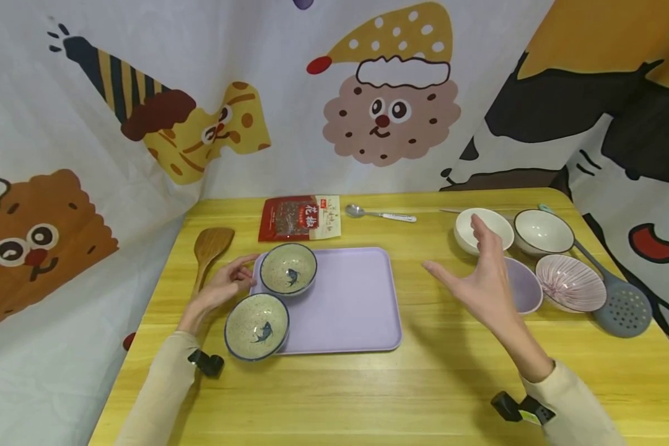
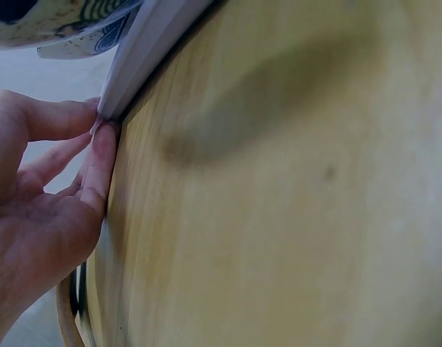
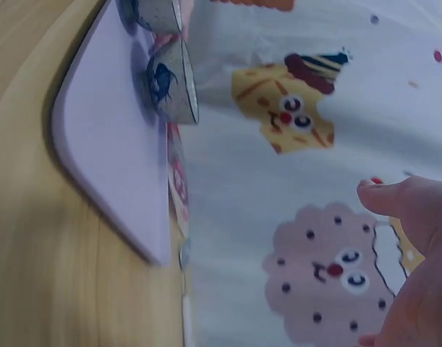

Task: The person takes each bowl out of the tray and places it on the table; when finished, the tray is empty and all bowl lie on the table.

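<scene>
At the left side of a lilac tray [image 1: 351, 303], my left hand [image 1: 225, 288] pinches the rim; in the left wrist view its thumb and fingertips [image 2: 101, 141] meet on the tray's edge [image 2: 145, 54]. Two speckled bowls with blue rims and a blue fish inside stand at the tray's left: one bowl [image 1: 279, 260] at the back corner, the other bowl [image 1: 245, 328] at the front, overhanging the edge. My right hand [image 1: 482, 285] is raised with thumb and fingers spread and nothing in it. It overlaps a purple bowl [image 1: 523, 288] in the head view.
On the right are a white bowl [image 1: 468, 238], a dark-rimmed bowl [image 1: 542, 230], a pink streaked bowl [image 1: 571, 284] and a grey slotted turner [image 1: 624, 310]. A red spice packet [image 1: 298, 218] and a spoon [image 1: 390, 216] lie behind the tray. A wooden spatula [image 1: 213, 243] lies left.
</scene>
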The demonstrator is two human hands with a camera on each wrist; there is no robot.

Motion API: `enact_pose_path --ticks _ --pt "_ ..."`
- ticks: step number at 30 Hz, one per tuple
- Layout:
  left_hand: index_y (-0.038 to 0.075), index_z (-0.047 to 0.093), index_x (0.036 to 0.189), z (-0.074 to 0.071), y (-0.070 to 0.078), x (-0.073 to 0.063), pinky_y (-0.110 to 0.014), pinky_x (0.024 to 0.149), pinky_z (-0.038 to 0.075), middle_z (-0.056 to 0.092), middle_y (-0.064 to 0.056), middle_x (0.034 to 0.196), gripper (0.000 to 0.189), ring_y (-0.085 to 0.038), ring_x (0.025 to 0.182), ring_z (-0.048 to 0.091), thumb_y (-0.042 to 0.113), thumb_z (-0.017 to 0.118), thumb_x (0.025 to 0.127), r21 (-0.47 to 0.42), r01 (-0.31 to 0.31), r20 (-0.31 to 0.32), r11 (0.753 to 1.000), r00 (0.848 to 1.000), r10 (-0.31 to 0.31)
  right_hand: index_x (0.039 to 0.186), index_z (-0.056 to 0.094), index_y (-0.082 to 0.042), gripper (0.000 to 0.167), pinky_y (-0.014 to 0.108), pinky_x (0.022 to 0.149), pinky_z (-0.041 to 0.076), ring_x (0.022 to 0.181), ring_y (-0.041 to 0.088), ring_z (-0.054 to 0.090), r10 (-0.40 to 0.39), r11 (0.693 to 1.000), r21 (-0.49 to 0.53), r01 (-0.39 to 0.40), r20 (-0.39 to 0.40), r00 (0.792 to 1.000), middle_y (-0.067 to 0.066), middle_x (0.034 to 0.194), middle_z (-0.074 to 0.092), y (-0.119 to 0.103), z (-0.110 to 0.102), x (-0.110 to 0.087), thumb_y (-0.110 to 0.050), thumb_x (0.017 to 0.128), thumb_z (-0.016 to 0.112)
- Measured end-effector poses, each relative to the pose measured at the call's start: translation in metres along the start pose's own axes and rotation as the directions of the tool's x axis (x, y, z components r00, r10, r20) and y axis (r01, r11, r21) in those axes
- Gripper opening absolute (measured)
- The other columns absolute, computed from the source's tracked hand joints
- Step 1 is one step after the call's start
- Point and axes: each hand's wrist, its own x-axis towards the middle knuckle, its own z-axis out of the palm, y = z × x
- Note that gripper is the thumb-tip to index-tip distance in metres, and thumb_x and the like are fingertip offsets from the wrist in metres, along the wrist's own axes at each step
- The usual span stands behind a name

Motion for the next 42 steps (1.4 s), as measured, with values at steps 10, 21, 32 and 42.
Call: enact_pose_path --ticks 10,21,32,42 --pt "0.002 0.041 0.152 -0.001 -0.001 -0.001 -0.023 0.077 0.05 0.059 -0.022 0.109 0.064 -0.023 0.096 0.057 -0.002 0.062 0.092 0.002 0.011 0.0 1.0 1.0 -0.011 0.162 0.014 -0.006 0.118 0.067 0.118 0.022 0.151 0.044 0.023 -0.037 0.999 0.001 0.038 0.276 0.961 0.023 0.164 0.023 -0.016 0.058 0.035 -0.04 0.076 0.088" --pt "0.004 0.041 0.153 0.0 0.001 0.002 -0.023 0.08 0.051 0.058 -0.022 0.11 0.064 -0.021 0.097 0.057 0.0 0.063 0.092 0.005 0.018 0.003 1.0 1.0 -0.018 0.164 0.011 -0.017 0.128 0.066 0.117 0.024 0.154 0.037 0.02 -0.097 0.995 0.058 0.078 0.531 0.842 0.014 0.169 0.014 -0.035 0.126 0.048 -0.05 0.069 0.09" --pt "0.003 0.039 0.154 -0.003 -0.001 0.004 -0.025 0.077 0.049 0.058 -0.022 0.11 0.065 -0.025 0.098 0.056 0.002 0.063 0.093 0.01 0.028 0.011 1.0 1.0 -0.028 0.164 0.009 -0.011 0.131 0.059 0.121 0.02 0.156 0.036 0.015 -0.191 0.98 0.168 0.105 0.657 0.729 0.016 0.17 0.012 -0.045 0.184 0.041 -0.044 0.069 0.093" --pt "0.007 0.043 0.152 0.0 0.0 0.002 -0.024 0.077 0.05 0.059 -0.018 0.107 0.064 -0.018 0.093 0.057 0.002 0.063 0.092 0.043 0.045 -0.009 0.998 0.999 -0.045 0.162 0.011 -0.003 0.132 0.056 0.122 0.021 0.154 0.037 0.02 -0.211 0.971 0.226 0.074 0.678 0.704 0.02 0.168 0.014 -0.046 0.215 0.038 -0.035 0.066 0.095"
